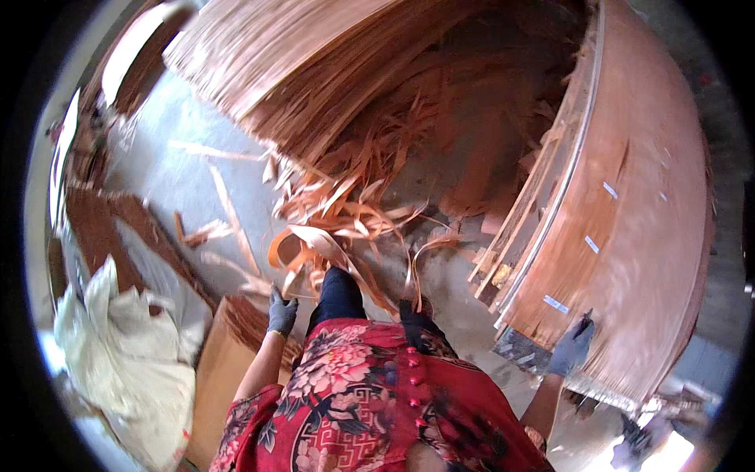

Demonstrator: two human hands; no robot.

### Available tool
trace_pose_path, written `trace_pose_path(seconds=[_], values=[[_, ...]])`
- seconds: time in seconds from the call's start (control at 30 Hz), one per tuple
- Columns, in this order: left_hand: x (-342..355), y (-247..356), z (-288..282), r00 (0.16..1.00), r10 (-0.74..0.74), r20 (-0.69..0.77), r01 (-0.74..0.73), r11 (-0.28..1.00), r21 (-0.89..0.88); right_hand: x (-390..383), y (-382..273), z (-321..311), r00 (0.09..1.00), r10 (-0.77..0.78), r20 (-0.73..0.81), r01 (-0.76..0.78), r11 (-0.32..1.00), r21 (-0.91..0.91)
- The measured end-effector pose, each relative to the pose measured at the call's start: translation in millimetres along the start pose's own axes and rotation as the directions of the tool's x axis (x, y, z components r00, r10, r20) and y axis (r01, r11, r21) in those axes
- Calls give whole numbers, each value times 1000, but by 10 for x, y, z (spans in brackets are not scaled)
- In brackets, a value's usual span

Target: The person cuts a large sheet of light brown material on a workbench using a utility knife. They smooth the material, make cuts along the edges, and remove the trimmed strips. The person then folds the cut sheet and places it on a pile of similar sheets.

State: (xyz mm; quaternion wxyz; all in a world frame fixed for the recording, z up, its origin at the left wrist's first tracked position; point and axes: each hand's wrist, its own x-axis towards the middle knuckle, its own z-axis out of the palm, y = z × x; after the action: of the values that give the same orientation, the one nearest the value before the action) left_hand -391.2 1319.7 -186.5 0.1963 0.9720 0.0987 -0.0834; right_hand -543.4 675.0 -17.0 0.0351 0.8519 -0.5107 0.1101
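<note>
My left hand [282,312], in a grey glove, hangs beside my leg near a stack of brown wood sheets [224,346]. Its fingers are a little apart and hold nothing that I can see. My right hand [570,349], also gloved in grey, is over the near end of a tall stack of reddish wood veneer sheets [637,259]. A small dark tip [585,316] shows at its fingers; whether this is a tool or a glove fingertip, I cannot make out. Short pale tape pieces [591,245] lie on the top sheet.
Curled veneer strips [338,212] litter the grey floor [169,118] by my feet. Ahead stands another large veneer stack [314,71] with ragged edges. Wooden slats [525,228] run along the right stack's side. A crumpled pale sheet [130,346] lies at the left.
</note>
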Motion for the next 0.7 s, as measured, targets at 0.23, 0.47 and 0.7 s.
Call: trace_pose_path(seconds=[0.23,0.47,0.7], values=[[1399,-81,-862,921,-218,321,330,876,-352,0,-48,67,979,196,-59,-203,970,-135],[1858,-1307,-1071,963,-159,216,212,944,-253,-34,-182,287,969,247,7,-246,965,-89],[2221,-663,-1069,912,-138,387,198,973,-119,-6,-159,311,964,261,-47,-264,959,-101]])
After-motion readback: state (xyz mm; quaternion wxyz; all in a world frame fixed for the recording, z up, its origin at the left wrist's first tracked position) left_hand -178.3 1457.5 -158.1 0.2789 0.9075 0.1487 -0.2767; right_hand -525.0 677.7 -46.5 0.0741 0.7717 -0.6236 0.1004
